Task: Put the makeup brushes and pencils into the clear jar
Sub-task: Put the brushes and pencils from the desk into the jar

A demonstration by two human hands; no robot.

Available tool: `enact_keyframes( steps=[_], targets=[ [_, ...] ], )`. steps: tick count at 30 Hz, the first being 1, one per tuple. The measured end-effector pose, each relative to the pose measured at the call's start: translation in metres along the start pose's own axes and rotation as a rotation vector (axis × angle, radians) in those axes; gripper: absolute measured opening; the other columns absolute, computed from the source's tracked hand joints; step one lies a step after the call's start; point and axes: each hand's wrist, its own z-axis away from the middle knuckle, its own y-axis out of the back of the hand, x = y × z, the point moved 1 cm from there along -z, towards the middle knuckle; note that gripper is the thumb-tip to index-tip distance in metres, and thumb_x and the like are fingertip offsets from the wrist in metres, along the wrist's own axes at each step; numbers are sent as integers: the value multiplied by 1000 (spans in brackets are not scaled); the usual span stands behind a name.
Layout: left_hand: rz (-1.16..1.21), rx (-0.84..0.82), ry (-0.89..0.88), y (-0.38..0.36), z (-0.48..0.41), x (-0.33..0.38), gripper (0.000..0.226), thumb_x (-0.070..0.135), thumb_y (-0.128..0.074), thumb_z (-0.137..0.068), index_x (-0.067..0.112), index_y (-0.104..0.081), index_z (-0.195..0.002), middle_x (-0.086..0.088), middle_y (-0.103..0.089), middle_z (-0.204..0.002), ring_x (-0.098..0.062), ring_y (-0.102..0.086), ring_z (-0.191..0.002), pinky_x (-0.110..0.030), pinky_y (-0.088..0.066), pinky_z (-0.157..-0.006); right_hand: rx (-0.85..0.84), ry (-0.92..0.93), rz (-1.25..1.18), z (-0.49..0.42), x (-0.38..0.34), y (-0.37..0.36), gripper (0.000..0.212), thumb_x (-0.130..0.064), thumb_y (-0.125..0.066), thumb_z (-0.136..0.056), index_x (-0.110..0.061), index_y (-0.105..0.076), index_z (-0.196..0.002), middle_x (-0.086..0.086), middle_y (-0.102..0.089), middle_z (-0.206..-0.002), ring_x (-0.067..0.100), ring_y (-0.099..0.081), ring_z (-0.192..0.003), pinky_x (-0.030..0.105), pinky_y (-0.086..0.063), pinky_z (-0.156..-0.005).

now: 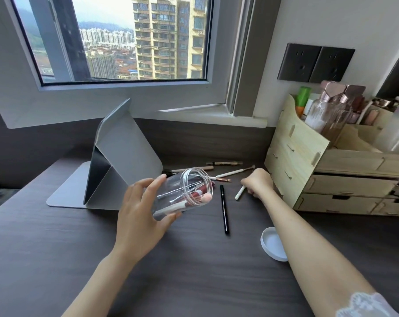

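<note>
The left hand (143, 216) holds the clear jar (182, 193) above the dark counter (194, 271), its fingers (157, 181) clamped around the jar wall. The jar is tilted, with the open mouth turned toward the wooden organizer (308, 161). Inside the jar lie several brushes (184, 199), one with a pink head at the mouth.

The right hand (259, 183) is down on the counter between the jar and the organizer, fingers closed together on a white-handled brush (239, 193) whose lower end sticks out toward the jar side.

Beside the jar, on the side of the right hand, a black pencil (224, 211) lies flat on the counter. Behind the jar, toward the window (125, 42), some more brushes and pencils (223, 173) lie loose. A white lid (272, 243) rests on the counter near the right forearm. A grey folding mirror (116, 161) stands just beside the jar, on the side away from the organizer
</note>
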Motion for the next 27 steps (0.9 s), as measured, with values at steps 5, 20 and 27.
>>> enact_keyframes(
  steps=[5, 20, 27],
  targets=[
    [-2, 27, 15, 3, -3, 0, 80, 24, -88, -57, 15, -50, -128, -10, -58, -113, -19, -46, -104, -17, -30, -90, -172, -28, -344, 14, 4, 23, 15, -3, -47, -78, -5, -47, -63, 11, -48, -51, 11, -42, -25, 12, -31, -32],
    [27, 19, -17, 3, -1, 3, 76, 36, -77, -61, 17, -48, -128, -8, -58, -114, -18, -46, -105, -7, -24, -95, 86, 1106, -385, 187, -20, 42, 24, -36, -58, -83, -20, -76, -90, -24, -48, -78, 1, -51, -80, 16, -40, -78],
    [31, 48, 16, 5, -4, 4, 75, 38, -76, -60, 18, -49, -127, -8, -58, -114, -18, -47, -105, -5, -24, -94, -119, 822, -803, 143, -18, 53, 23, -22, -50, -93, -12, -71, -94, -15, -64, -79, -4, -56, -77, 15, -42, -73]
  ],
)
